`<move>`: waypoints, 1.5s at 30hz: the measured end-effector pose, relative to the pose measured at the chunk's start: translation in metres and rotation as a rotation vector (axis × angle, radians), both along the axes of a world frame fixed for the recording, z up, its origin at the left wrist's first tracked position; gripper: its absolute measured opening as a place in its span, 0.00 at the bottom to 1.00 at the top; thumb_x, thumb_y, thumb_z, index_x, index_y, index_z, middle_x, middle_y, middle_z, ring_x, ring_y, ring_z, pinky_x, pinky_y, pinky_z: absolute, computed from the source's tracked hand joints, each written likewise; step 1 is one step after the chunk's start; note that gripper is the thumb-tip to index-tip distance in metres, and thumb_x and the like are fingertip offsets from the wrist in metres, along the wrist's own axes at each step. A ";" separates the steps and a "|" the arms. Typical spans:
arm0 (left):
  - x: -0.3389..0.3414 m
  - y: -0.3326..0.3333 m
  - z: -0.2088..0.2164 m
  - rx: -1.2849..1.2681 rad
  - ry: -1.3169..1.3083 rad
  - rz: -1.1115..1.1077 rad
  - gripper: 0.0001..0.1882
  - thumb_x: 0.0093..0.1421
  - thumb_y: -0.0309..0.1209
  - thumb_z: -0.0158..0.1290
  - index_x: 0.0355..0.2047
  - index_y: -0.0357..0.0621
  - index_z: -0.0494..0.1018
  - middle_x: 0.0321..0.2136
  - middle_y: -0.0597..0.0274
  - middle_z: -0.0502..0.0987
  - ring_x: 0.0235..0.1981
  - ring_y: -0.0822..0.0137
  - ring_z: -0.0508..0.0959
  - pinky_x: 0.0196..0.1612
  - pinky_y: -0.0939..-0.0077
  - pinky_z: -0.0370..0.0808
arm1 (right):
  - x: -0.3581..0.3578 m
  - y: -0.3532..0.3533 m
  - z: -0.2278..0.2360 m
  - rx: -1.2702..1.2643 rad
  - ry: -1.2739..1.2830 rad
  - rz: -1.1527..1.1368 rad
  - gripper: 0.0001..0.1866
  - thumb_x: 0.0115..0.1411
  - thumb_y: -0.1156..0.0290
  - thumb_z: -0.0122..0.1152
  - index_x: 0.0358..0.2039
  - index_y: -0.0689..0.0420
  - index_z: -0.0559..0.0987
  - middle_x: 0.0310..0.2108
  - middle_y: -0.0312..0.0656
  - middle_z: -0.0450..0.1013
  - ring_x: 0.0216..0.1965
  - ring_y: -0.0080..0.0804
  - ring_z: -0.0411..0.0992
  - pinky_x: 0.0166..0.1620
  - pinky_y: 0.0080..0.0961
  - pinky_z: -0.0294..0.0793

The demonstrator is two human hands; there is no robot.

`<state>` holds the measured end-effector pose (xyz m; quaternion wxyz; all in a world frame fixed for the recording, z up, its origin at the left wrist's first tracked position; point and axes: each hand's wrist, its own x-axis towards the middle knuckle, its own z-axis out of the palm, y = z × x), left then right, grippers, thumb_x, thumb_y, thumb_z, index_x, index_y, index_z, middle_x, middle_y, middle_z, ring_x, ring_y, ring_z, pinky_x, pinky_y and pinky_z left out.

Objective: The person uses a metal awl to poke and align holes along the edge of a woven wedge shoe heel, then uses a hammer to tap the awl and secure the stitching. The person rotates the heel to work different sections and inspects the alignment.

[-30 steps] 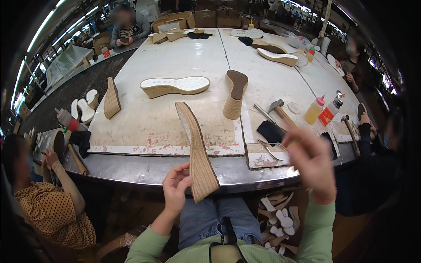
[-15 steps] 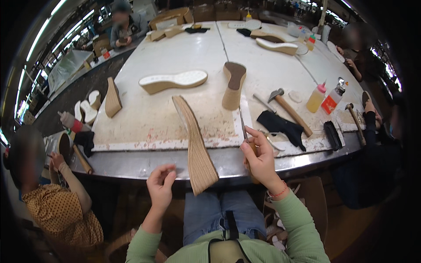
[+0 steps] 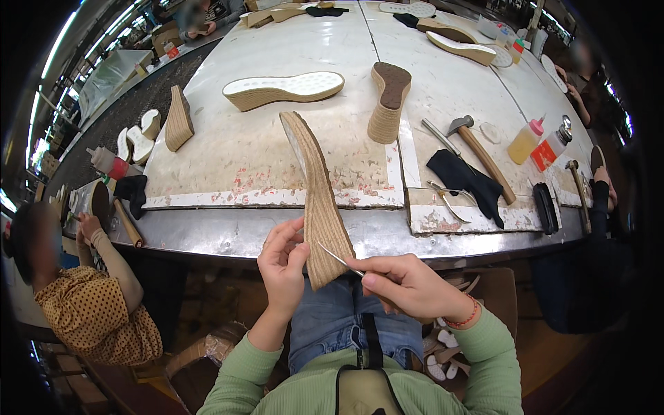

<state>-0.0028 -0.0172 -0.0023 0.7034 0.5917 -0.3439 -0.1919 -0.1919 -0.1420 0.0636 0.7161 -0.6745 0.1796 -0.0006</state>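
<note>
A wedge shoe sole [image 3: 321, 187] wrapped in tan braided rope lies over the near table edge, its thick heel end hanging toward my lap. My left hand [image 3: 283, 259] is closed at the left side of that heel, thumb in front and fingers partly hidden behind. In my right hand [image 3: 408, 287] is a slim pointed metal awl [image 3: 335, 256]; its tip meets or nearly meets the braided side of the heel. Most of its handle is hidden in my fist.
Other wedge soles [image 3: 283, 90] lie on the white table [image 3: 207, 173], one with a brown bottom [image 3: 392, 86]. To the right are a hammer [image 3: 484, 152], black cloth [image 3: 467, 183], pincers [image 3: 453, 204] and glue bottles [image 3: 527, 142]. A co-worker [image 3: 97, 297] sits at left.
My left hand has moved up and right to grip the sole's heel. My right hand has lowered and turned, bringing the awl's point to the braid. The view has tilted down.
</note>
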 end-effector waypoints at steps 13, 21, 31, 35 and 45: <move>-0.006 -0.011 -0.012 -0.014 -0.013 0.109 0.22 0.54 0.14 0.48 0.51 0.31 0.75 0.41 0.60 0.74 0.37 0.74 0.72 0.41 0.81 0.72 | 0.017 -0.012 0.023 0.094 0.165 0.078 0.20 0.69 0.70 0.50 0.59 0.63 0.72 0.23 0.39 0.71 0.20 0.19 0.69 0.26 0.24 0.71; -0.007 -0.011 -0.015 -0.013 -0.104 0.122 0.22 0.55 0.15 0.49 0.51 0.32 0.76 0.38 0.61 0.73 0.35 0.75 0.71 0.38 0.83 0.69 | 0.017 0.016 0.020 -0.694 0.023 0.106 0.21 0.63 0.76 0.55 0.57 0.64 0.72 0.28 0.51 0.72 0.28 0.45 0.74 0.33 0.36 0.73; -0.001 -0.012 -0.019 -0.053 -0.074 0.073 0.20 0.57 0.20 0.51 0.50 0.30 0.74 0.35 0.64 0.72 0.32 0.76 0.69 0.37 0.83 0.68 | 0.011 0.003 0.020 -0.533 -0.114 -0.004 0.20 0.63 0.77 0.55 0.56 0.66 0.74 0.25 0.47 0.72 0.23 0.34 0.69 0.31 0.28 0.70; -0.002 -0.011 -0.017 -0.027 -0.054 0.071 0.20 0.57 0.20 0.52 0.50 0.30 0.74 0.35 0.64 0.72 0.33 0.75 0.69 0.37 0.83 0.69 | 0.013 0.009 0.007 -0.480 -0.124 -0.023 0.21 0.63 0.78 0.54 0.57 0.66 0.73 0.24 0.47 0.71 0.23 0.33 0.69 0.31 0.28 0.70; 0.000 -0.011 -0.014 -0.006 -0.061 0.083 0.21 0.55 0.18 0.52 0.51 0.31 0.75 0.36 0.63 0.73 0.34 0.75 0.70 0.38 0.82 0.69 | 0.016 0.011 0.013 -0.490 -0.081 -0.025 0.21 0.63 0.78 0.55 0.57 0.66 0.73 0.24 0.46 0.70 0.24 0.33 0.70 0.31 0.27 0.70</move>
